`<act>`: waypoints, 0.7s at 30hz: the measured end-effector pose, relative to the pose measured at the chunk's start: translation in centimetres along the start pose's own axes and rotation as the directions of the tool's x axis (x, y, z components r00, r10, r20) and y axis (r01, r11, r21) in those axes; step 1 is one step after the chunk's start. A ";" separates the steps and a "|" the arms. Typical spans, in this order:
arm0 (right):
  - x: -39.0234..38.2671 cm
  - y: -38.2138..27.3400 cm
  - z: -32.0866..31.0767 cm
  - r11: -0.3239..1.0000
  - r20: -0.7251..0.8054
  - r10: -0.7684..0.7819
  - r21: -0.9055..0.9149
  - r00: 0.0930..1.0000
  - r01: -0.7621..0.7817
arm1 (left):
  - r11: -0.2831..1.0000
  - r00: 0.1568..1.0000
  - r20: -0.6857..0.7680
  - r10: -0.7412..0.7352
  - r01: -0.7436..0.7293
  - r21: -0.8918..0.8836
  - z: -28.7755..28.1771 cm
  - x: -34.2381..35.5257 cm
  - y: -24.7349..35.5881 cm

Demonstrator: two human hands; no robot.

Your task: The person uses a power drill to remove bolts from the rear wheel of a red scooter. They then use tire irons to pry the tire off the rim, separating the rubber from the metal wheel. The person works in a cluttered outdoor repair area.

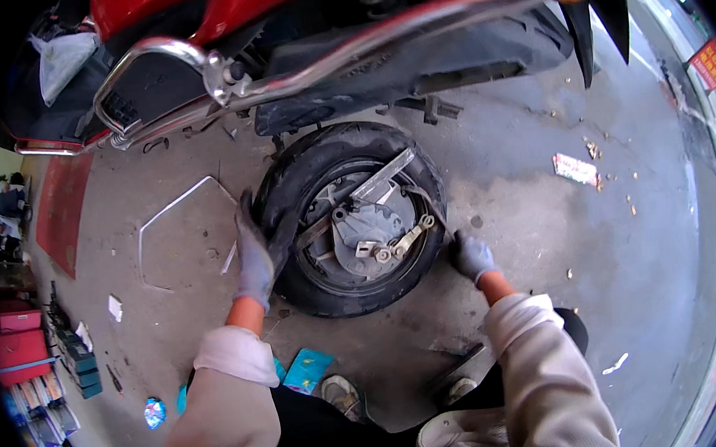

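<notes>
A motorbike wheel (372,237) with a black tyre (330,298) lies flat on the floor, its hub and brake arm (414,235) facing up. My left hand (253,254), in a grey glove with dark fingers, rests along the tyre's left side, fingers stretched out. To the right, my right hand (472,258), gloved the same way, is closed on the end of a thin dark bar, seemingly a tyre lever (435,208), which reaches over the tyre to the rim. Another flat metal bar (384,177) lies across the rim at the upper right.
A red motorbike with a chrome bar (409,30) overhangs the wheel's far side. Bent pale wire (173,205) lies left; a blue packet (308,370) lies near my shoe (341,395). Red boxes (20,347) stand far left. A torn packet (575,169) lies right.
</notes>
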State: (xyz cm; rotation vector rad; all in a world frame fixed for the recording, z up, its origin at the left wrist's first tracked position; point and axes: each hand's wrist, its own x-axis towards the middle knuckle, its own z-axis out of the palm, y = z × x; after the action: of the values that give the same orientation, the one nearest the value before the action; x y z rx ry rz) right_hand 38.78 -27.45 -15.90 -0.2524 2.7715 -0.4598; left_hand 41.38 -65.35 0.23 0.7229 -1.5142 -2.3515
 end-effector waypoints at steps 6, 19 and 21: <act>2.7 -4.2 -7.2 0.979 0.063 -0.009 0.204 0.998 -0.004 | 0.894 0.873 0.268 -0.407 0.321 0.311 -16.5 -6.3 -7.6; 0.0 -3.3 -16.1 0.995 0.296 -0.058 0.094 0.953 0.031 | 0.955 0.935 0.355 -0.023 -0.084 0.285 -16.2 2.2 -4.2; -2.8 -1.2 -19.0 0.976 0.156 -0.182 -0.089 0.971 0.198 | 0.970 0.994 0.110 -0.017 -0.010 0.241 -7.3 3.0 -2.1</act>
State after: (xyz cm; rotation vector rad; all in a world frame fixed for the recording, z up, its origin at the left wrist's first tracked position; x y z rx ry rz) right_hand 35.08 -22.54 2.29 -0.5581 2.6404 -0.3277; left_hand 42.87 -71.53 -4.95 0.6556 -1.8721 -2.2679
